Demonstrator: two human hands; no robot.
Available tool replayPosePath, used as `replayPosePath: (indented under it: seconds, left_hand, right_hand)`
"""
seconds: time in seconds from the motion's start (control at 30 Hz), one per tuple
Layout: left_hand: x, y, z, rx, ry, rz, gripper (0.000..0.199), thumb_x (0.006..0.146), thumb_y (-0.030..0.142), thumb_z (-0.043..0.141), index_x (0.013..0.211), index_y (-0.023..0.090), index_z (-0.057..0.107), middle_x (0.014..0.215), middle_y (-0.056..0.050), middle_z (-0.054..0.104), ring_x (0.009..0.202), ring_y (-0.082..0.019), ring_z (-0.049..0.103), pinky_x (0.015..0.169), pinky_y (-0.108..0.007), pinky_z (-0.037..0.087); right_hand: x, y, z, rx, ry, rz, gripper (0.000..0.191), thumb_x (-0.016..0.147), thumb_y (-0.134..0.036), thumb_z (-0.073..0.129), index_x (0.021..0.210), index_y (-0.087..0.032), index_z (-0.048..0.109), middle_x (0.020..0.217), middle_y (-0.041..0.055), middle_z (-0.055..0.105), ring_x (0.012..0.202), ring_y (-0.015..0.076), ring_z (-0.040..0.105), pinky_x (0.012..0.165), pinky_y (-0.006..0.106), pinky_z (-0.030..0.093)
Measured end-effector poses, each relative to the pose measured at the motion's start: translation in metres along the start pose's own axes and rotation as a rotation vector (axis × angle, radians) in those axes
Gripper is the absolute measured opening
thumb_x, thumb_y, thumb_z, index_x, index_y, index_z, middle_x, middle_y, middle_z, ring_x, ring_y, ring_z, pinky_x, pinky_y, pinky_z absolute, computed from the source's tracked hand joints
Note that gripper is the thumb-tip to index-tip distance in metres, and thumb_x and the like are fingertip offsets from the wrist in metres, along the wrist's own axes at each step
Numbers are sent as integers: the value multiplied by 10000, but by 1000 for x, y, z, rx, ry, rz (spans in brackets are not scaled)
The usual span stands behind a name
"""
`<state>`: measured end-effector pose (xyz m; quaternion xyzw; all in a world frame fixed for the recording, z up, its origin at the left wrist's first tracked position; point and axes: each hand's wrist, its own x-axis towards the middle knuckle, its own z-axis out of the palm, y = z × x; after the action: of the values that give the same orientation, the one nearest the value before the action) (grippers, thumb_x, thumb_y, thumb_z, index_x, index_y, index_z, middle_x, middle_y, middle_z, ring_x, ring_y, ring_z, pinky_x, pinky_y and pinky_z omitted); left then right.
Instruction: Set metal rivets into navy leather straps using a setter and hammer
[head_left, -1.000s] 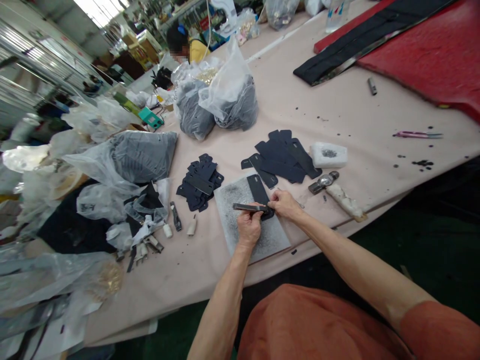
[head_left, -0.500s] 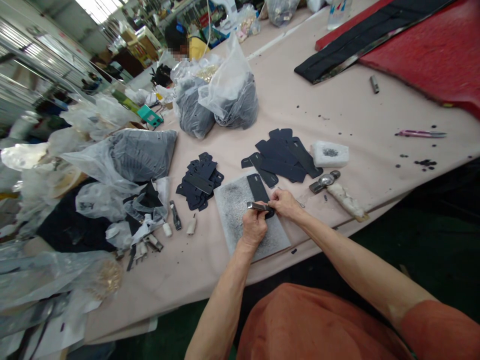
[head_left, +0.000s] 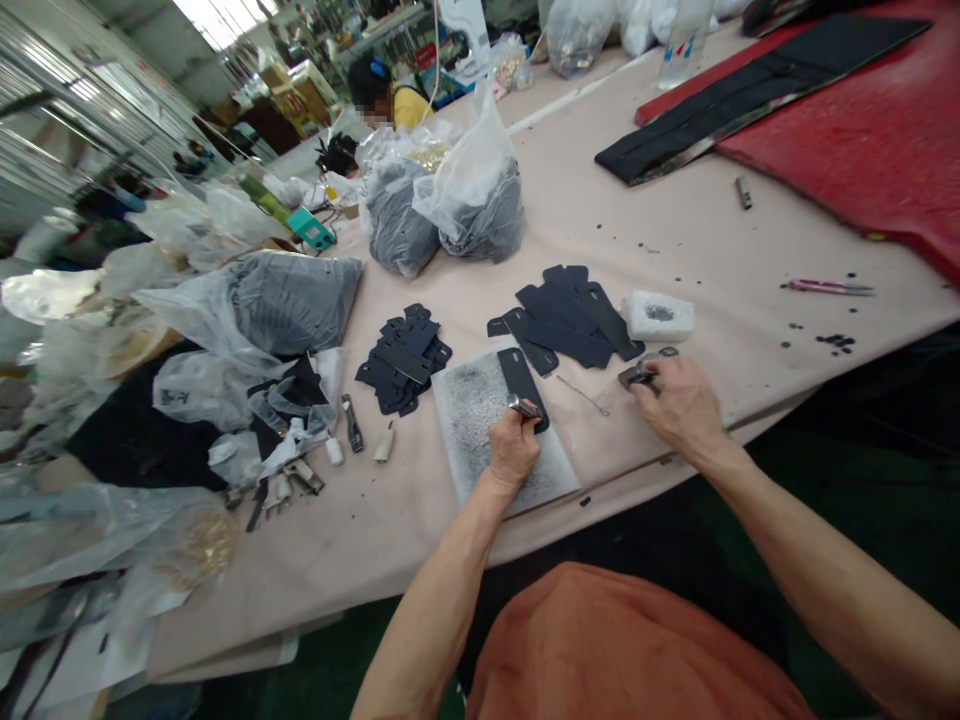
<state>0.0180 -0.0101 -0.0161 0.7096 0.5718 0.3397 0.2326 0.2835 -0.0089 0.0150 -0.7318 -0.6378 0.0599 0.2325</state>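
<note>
My left hand is closed around a metal punch, holding it over the lower end of a dark strip. That strip lies on a white board speckled with black. My right hand has its fingers over the handle of a hammer, close to the metal head; the hand covers the handle. Just beyond the board a pile of dark cut pieces is fanned out, and a smaller pile lies to the left. A thin metal pick rests between my hands.
A white block sits behind the hammer. Plastic bags of dark pieces stand at the back. Several tools lie to the left. A pink pen and a red sheet are at the right. Another person is across the table.
My right hand has left the dark strip and moved right onto the hammer's handle. My left hand stays on the punch over the strip.
</note>
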Motion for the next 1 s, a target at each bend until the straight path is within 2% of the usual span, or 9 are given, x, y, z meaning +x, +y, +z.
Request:
replayPosePath:
  seconds: [0.13,0.23,0.37,0.47,0.53,0.67,0.8,0.9,1.0]
  left_hand:
    - [0,-2,1,33,-12,-21,168,871,165,530,988,216,640,978,-76,725,922,-231,686,844,-347,531]
    - [1,-3,2,56,-17,-11,162,854,151,543,964,222,637,938,-67,719,908,-230,684,844,-339,528]
    - [1,-4,3,41,-15,29,197,829,110,543,966,223,628,935,-67,712,932,-234,678,870,-345,525]
    - [1,-3,3,20,-11,47,211,826,99,540,977,219,625,934,-72,709,917,-237,678,849,-348,530]
    - [0,-3,3,17,-12,52,201,832,108,541,977,219,624,926,-70,706,893,-233,678,822,-340,534]
    - [0,-4,2,42,-16,58,204,832,107,538,982,221,616,924,-59,698,880,-218,671,805,-322,530]
    - [0,-4,2,65,-28,87,203,831,107,535,987,217,605,915,-55,690,870,-212,663,782,-309,522]
    - [0,-4,2,76,-21,109,163,835,120,533,950,217,597,876,-56,681,828,-209,661,743,-298,516]
    - [-1,-5,3,60,-1,140,153,841,123,530,947,214,590,892,-62,682,843,-210,661,739,-292,510]
  right_hand:
    - [-16,41,-14,-285,-148,11,394,825,-400,599,1091,-110,577,1013,213,596,971,332,564,773,405,428]
    - [-15,49,-11,-204,-315,154,337,784,-379,613,1010,-132,579,925,180,623,876,318,607,704,389,447]
    - [-5,32,-11,484,-524,600,255,648,-309,656,829,-197,516,639,34,577,546,187,559,505,298,430]
    - [-3,0,-31,944,-513,678,320,612,-308,681,832,-213,468,614,-1,575,474,143,526,445,263,432]
    - [-2,-27,-56,957,-440,496,358,645,-339,705,901,-206,494,676,13,621,486,146,551,438,260,442]
    - [6,-79,-109,614,-152,-150,435,801,-354,648,1198,-203,554,856,51,677,668,200,637,561,300,506]
    - [10,-107,-126,227,-61,-656,538,893,-275,535,1415,-180,445,901,86,681,753,223,643,628,311,506]
    - [9,-114,-123,24,-105,-820,569,905,-202,487,1463,-161,383,884,86,676,692,200,625,590,287,477]
    - [8,-120,-125,80,33,-827,642,928,-211,483,1527,-179,252,909,85,673,713,207,629,610,303,494]
